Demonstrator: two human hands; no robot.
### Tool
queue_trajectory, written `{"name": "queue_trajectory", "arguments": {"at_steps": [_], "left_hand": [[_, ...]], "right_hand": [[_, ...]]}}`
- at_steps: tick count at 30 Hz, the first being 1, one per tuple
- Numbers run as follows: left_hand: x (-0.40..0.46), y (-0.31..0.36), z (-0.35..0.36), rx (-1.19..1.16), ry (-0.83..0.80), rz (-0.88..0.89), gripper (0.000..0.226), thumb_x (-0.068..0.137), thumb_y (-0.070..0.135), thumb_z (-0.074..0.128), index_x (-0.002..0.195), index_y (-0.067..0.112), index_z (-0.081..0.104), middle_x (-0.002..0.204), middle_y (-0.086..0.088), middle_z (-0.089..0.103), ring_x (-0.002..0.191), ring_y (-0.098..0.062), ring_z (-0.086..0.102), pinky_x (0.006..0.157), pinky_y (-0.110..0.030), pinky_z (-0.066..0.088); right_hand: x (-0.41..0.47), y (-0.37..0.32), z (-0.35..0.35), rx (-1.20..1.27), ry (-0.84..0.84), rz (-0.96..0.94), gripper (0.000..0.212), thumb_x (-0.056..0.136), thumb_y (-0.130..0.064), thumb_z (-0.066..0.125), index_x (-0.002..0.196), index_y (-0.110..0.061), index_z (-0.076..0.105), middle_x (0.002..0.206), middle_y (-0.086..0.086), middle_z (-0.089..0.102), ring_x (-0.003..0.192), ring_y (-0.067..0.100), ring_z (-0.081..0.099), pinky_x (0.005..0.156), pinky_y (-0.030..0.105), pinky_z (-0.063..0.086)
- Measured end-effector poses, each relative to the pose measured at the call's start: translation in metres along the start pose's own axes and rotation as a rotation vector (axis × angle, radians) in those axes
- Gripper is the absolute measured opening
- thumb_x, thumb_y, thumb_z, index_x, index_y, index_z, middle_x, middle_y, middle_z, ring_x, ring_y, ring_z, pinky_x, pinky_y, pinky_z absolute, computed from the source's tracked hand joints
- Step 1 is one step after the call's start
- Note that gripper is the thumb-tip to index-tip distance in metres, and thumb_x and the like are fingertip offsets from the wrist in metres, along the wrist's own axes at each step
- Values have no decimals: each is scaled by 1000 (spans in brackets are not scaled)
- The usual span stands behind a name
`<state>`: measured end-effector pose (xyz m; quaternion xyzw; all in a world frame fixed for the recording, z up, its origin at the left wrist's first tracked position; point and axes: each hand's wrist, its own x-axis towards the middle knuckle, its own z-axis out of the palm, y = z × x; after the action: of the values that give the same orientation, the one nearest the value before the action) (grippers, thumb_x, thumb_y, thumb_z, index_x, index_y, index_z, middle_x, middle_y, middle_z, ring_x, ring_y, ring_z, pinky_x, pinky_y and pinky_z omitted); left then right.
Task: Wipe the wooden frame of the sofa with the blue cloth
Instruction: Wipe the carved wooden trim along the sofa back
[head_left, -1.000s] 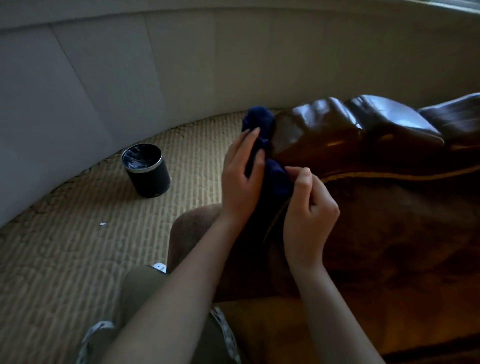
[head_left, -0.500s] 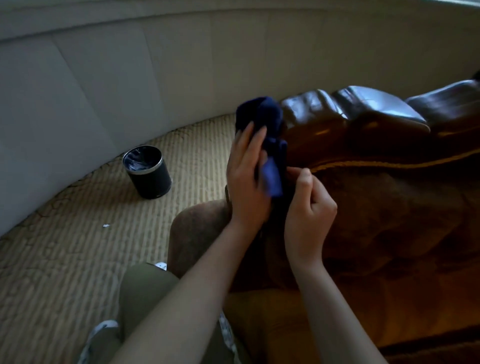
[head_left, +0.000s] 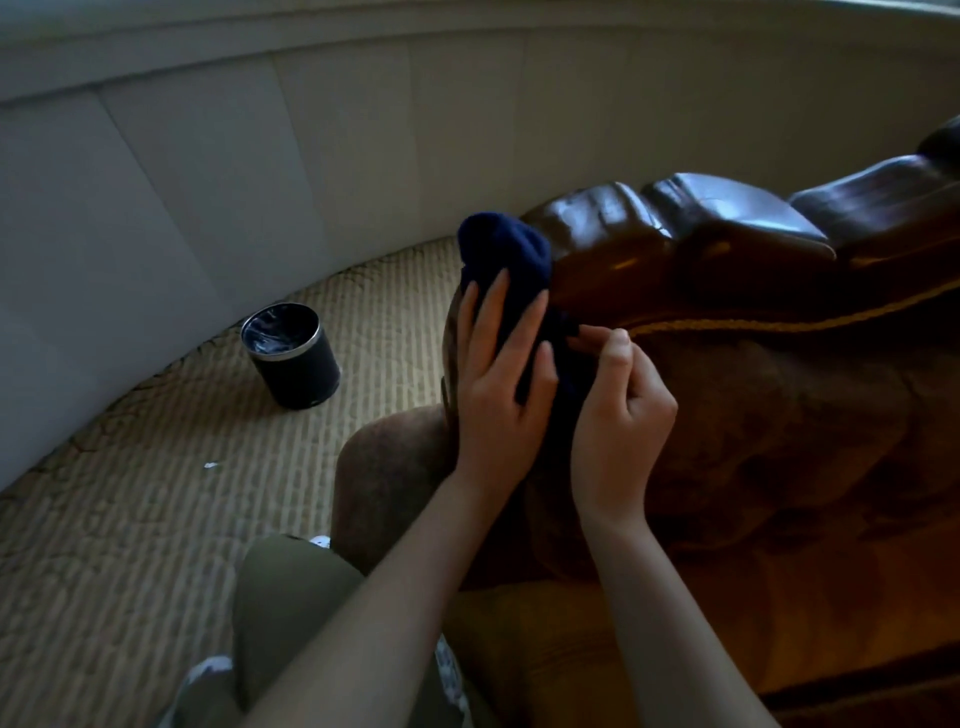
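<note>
While the left hand presses the blue cloth (fingers straight) against the wooden frame, the right hand pinches it.

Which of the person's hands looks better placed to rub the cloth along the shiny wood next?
Probably the left hand: its straight fingers lie flat on the blue cloth, which sits at the end of the wooden frame. The right hand only pinches the cloth's lower part.

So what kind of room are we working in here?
Probably a living room at home: a sofa with a glossy carved wooden frame and brown cushion, a patterned woven carpet, and a small black wastebin beside the pale panelled wall.
</note>
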<state>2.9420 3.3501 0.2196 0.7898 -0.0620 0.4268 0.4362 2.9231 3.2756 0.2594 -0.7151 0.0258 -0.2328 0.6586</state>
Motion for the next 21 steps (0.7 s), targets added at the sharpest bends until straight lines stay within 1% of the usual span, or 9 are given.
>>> {"name": "queue_trajectory", "arguments": {"at_steps": [4,7,8,10,12,15,17,19,21], "left_hand": [[60,-22,3,57,-75,58,39,100,18,38,132,-1,49,137,-20,48,131,-31,43,110,-33,33],[91,-44,-11,-46,-150,-277,35,101,11,37,128,-6,51,126,-17,58,112,-24,57,86,-6,37],[89,-47,-12,-34,-192,-445,33,101,7,37,124,-10,52,115,-15,60,97,-19,61,76,-5,37],[69,-47,-11,20,-209,-656,31,100,1,36,120,-18,50,93,-11,55,78,-4,59,85,-21,41],[35,-33,-7,-9,-46,-545,37,97,1,43,128,-19,42,115,-15,57,109,-11,59,106,-34,34],[-9,-19,-3,116,-43,-75,52,96,19,47,140,-4,33,148,-8,30,140,-28,25,117,-34,19],[10,-30,-5,102,-30,-86,50,99,25,40,142,1,34,148,-11,34,139,-26,30,115,-35,24],[37,-37,-5,12,-65,-273,41,99,17,40,138,5,43,138,-14,49,127,-18,47,106,-26,36],[73,-42,-10,-103,-101,-514,21,99,8,44,114,10,58,102,-12,68,88,5,63,76,-9,46]], "right_hand": [[7,0,-8,29,66,-21,34,99,-27,37,98,-16,69,91,-5,70,85,6,65,78,31,51],[10,2,-13,50,100,-21,32,99,-27,36,97,-21,67,93,-4,70,92,9,65,85,40,52],[10,2,-13,58,105,-20,32,99,-27,36,96,-22,67,92,-4,70,92,9,65,85,40,52],[8,4,-11,71,94,-11,31,100,-26,36,97,-22,67,93,-4,70,91,8,65,83,36,52],[5,5,-7,74,74,-3,32,100,-26,36,99,-20,67,93,-4,70,89,7,64,80,30,51],[4,5,-1,68,50,-10,31,101,-25,35,101,-19,66,94,-6,69,91,5,64,80,25,50],[3,4,1,67,39,-15,31,102,-24,35,103,-19,65,95,-6,69,89,2,64,78,20,49],[4,5,2,68,44,-15,30,102,-23,35,103,-19,65,96,-6,69,88,2,63,77,21,50],[3,7,2,69,55,-11,30,102,-24,35,103,-19,64,95,-6,69,86,2,63,77,23,50]]}}
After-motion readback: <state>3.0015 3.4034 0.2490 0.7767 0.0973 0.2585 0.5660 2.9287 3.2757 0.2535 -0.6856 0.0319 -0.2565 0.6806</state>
